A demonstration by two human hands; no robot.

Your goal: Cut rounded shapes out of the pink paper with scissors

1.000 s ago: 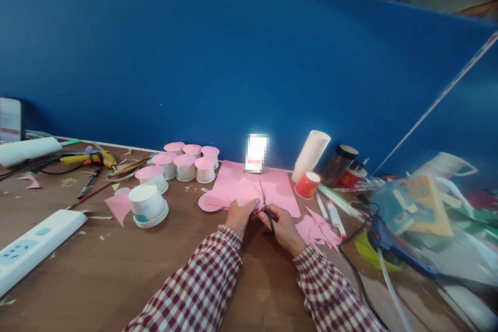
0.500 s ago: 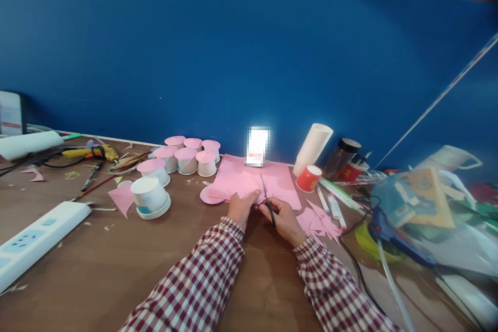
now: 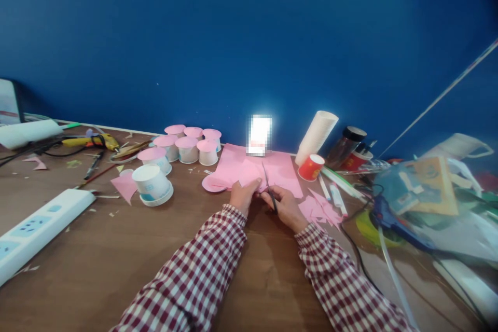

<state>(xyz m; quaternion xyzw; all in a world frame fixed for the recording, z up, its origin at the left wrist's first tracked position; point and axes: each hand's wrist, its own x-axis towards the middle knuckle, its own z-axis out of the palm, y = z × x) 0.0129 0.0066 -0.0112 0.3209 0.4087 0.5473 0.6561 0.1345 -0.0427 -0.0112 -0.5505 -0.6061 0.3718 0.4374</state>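
My left hand [image 3: 243,197] is closed, its thumb and fingers pinching the near edge of a piece of pink paper [image 3: 251,171]. In my right hand [image 3: 288,209] is a pair of scissors [image 3: 266,172], the dark handle within my fingers and the blades pointing away from me over the paper. Whether the blades are parted is too small to tell. Larger pink sheets [image 3: 290,168] lie beneath, against the wall side. A round pink paper disc [image 3: 210,183] rests left of my left hand. Pink offcuts [image 3: 317,209] are scattered right of my right hand.
Several paper cups topped with pink discs [image 3: 187,143] stand at left, near a white cup [image 3: 150,181] and a power strip [image 3: 42,228]. At right are stacked white cups [image 3: 317,135], a red cup [image 3: 311,167], a jar [image 3: 346,146] and a blue glue gun [image 3: 392,220].
The whole view has shifted slightly, so the table things sit a little higher. Both hands keep their hold on the paper and scissors, with hardly any movement between them.
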